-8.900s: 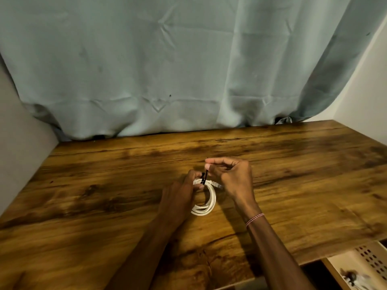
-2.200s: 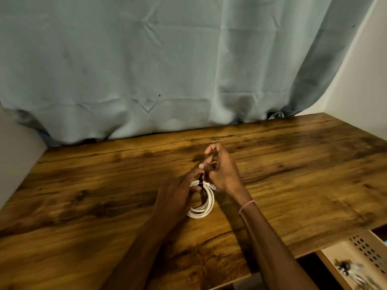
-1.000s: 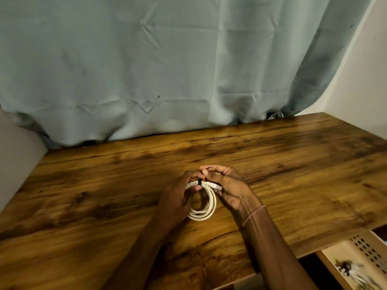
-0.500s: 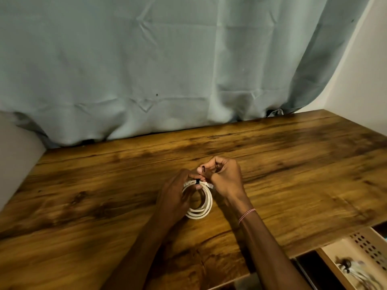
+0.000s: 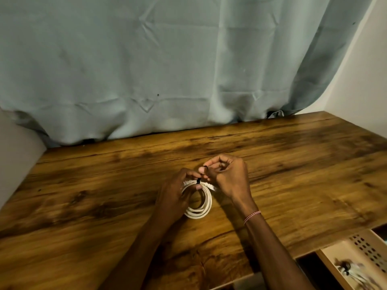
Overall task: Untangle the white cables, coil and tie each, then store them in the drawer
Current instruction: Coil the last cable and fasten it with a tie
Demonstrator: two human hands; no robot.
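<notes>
We count two bare hands in play and one cable between them. It is a single round coil of white cable (image 5: 204,209), several loops stacked, low over the middle of the table. We cannot tell whether its near edge rests on the wood or hangs just clear.

One thin black tie (image 5: 198,181) crosses the coil's far edge, where the loops bunch together. The left hand (image 5: 173,193) has its fingers curled round the coil's left side, with the thumb tip on the loops just beside the tie. The right hand (image 5: 231,176) sits at the coil's far right edge with its fingers curled in. Thumb and forefinger pinch the free end of the tie, and we see a bit of black between those fingertips. One pink-and-white braided thread bracelet (image 5: 252,215) circles the right wrist.

Down at the lower right we have one open pale beige drawer with a perforated wall (image 5: 365,246), below the table's near edge. In it lies one blurred white bundle with a dark patch (image 5: 348,271), and we cannot make out more than that.

Now the surface: a brown wooden table (image 5: 104,185) with dark streaked grain runs the full width of the view. Behind it hangs one creased blue-grey fabric curtain (image 5: 167,70), its hem meeting the table's far edge. A plain white wall (image 5: 364,91) rises on the right, and a pale grey wall (image 5: 16,153) closes off the left.
</notes>
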